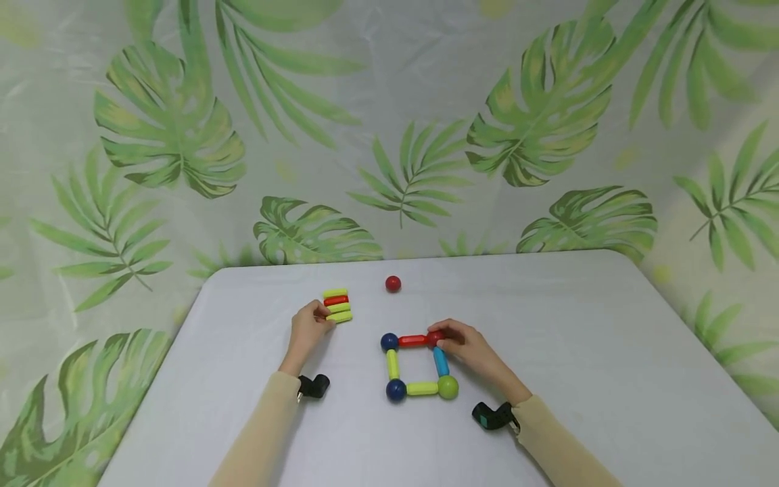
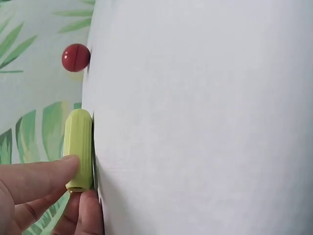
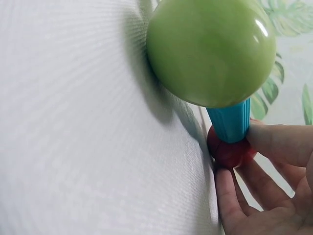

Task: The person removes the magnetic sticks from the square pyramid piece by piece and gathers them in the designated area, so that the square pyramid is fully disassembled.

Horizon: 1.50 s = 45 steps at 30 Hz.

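Note:
My left hand [image 1: 309, 331] pinches the end of a ribbed yellow-green stick [image 1: 341, 316], the nearest in a short row. In the left wrist view, the thumb [image 2: 68, 169] lies against this stick and fingertips are at its lower end. My right hand [image 1: 465, 343] grips a red ball [image 1: 434, 337] at the far right corner of a square frame. A red stick [image 1: 413, 341] and a blue stick [image 1: 441, 362] meet at that ball. Dark blue balls [image 1: 396, 390] form the left corners, and a green ball [image 3: 210, 49] the near right one. Yellow-green sticks [image 1: 422, 389] make the left and near sides.
Beyond the held stick lie a red stick [image 1: 336, 300] and more yellow-green sticks [image 1: 335, 293]. A loose red ball [image 1: 393, 284] sits toward the back of the white table [image 1: 548, 304]. A leaf-patterned cloth [image 1: 426, 101] hangs behind the table's far edge.

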Tool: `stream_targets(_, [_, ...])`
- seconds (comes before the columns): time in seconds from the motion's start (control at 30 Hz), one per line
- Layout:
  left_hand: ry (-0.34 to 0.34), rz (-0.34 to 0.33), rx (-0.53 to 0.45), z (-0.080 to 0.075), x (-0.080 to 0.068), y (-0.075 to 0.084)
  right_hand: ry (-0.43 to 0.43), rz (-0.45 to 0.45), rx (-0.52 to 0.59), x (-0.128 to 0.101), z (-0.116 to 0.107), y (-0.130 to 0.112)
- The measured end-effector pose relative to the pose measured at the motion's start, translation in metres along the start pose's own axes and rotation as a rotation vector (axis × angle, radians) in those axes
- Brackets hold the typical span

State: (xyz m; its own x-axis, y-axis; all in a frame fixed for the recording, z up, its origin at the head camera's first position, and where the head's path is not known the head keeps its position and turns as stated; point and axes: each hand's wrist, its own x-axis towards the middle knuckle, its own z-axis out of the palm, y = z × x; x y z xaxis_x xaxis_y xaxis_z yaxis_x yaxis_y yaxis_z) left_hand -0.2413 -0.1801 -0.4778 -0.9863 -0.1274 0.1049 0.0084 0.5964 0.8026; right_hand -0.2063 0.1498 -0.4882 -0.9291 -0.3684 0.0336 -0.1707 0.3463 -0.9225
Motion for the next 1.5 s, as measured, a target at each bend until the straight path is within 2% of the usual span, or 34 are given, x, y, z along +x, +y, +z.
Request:
stream_targets(0.23, [-0.01, 0.011, 0.025, -0.005, 0.016, -0.005, 0.003, 0.0, 0.009, -0.001, 0.002, -0.001])
stream_targets(0.33, [-0.009, 0.022, 0.041, -0.006, 0.019, -0.007, -0.005, 0.001, 0.014, -0.005, 0.0, -0.015])
stream_targets(0.4, [0.002, 0.051, 0.047, -0.006, 0.019, -0.007, -0.01, -0.001, 0.017, -0.009, 0.0, -0.024])
stream_targets(0.5, [-0.01, 0.149, 0.009, -0.002, 0.013, 0.0, -0.014, 0.009, 0.013, -0.012, -0.001, -0.035])
stream_targets(0.57, [-0.11, 0.24, -0.037, 0.004, 0.006, 0.009, -0.009, 0.012, 0.006, -0.013, -0.002, -0.036])
stream_targets(0.67, [-0.396, 0.354, -0.101, 0.016, -0.006, 0.025, -0.001, 0.013, 0.0, -0.014, -0.002, -0.036])
stream_targets(0.73, [-0.587, 0.392, -0.09, 0.024, -0.013, 0.034, -0.001, 0.004, 0.006, -0.013, -0.002, -0.037])
stream_targets(0.77, [-0.654, 0.402, -0.077, 0.027, -0.015, 0.038, -0.002, 0.002, 0.014, -0.013, -0.001, -0.037])
stream_targets(0.83, [-0.72, 0.426, -0.035, 0.034, -0.018, 0.042, -0.01, -0.002, 0.022, -0.013, -0.001, -0.036])
stream_targets(0.9, [-0.739, 0.433, 0.006, 0.038, -0.019, 0.045, -0.016, 0.001, 0.031, -0.013, 0.0, -0.036])
stream_targets(1.0, [-0.722, 0.478, 0.081, 0.041, -0.02, 0.049, -0.018, 0.009, 0.031, -0.013, 0.0, -0.036])
stream_targets(1.1, [-0.675, 0.536, 0.166, 0.042, -0.019, 0.049, -0.011, 0.012, 0.036, -0.014, 0.001, -0.035])
stream_targets(1.17, [-0.632, 0.537, 0.163, 0.043, -0.018, 0.048, -0.01, 0.01, 0.035, -0.015, 0.001, -0.035])
stream_targets(1.2, [-0.604, 0.512, 0.144, 0.043, -0.017, 0.046, -0.01, 0.01, 0.035, -0.015, 0.001, -0.035])
stream_targets(1.27, [-0.545, 0.434, 0.043, 0.045, -0.013, 0.043, -0.01, 0.008, 0.035, -0.015, 0.002, -0.036])
stream_targets(1.37, [-0.4, 0.294, -0.112, 0.048, -0.003, 0.041, -0.007, 0.004, 0.034, -0.016, 0.002, -0.036])
stream_targets(1.43, [-0.296, 0.223, -0.173, 0.052, 0.005, 0.04, -0.007, 0.001, 0.038, -0.016, 0.002, -0.036])
stream_targets(1.5, [-0.209, 0.179, -0.188, 0.056, 0.014, 0.04, -0.012, 0.0, 0.042, -0.017, 0.003, -0.036])
